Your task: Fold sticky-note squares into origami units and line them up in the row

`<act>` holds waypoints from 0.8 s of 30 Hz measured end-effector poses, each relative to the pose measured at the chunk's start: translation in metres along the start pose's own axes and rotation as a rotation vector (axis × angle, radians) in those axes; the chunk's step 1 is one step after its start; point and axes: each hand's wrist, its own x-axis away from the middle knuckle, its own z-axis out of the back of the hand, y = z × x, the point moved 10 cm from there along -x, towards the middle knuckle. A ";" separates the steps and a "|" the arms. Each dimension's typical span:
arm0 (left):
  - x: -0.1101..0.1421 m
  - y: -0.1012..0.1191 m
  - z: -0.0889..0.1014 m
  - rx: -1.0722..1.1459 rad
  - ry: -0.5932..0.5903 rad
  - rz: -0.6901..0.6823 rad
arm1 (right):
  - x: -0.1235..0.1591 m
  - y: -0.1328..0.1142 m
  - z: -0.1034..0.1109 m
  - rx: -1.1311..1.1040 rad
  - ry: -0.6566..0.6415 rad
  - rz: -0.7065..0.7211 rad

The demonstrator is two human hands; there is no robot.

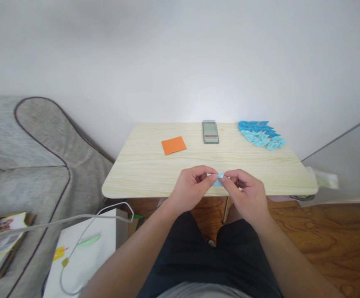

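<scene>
Between my two hands, over the near edge of the table, is a small piece of light blue paper [218,182] with a folded strip at its top. My left hand [195,184] pinches its left side between thumb and forefinger. On the right side, my right hand [244,191] grips it the same way. Most of the paper's edges are hidden by the fingertips. A pile of folded paper pieces [260,134], dark blue behind and light blue in front, lies at the table's back right.
Orange paper [174,145] lies left of centre on the pale wooden table [142,165]. A blurred, phone-like device [210,132] is at the back middle. To the left stand a grey sofa [40,140] and a white box [99,244] crossed by a white cable [89,216].
</scene>
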 end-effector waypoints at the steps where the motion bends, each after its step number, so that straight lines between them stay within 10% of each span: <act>1: 0.000 -0.001 -0.001 0.001 -0.013 0.004 | 0.000 0.002 0.000 -0.007 -0.005 -0.011; 24: -0.007 -0.015 -0.010 0.124 -0.151 0.078 | -0.007 0.026 -0.013 -0.225 -0.215 -0.134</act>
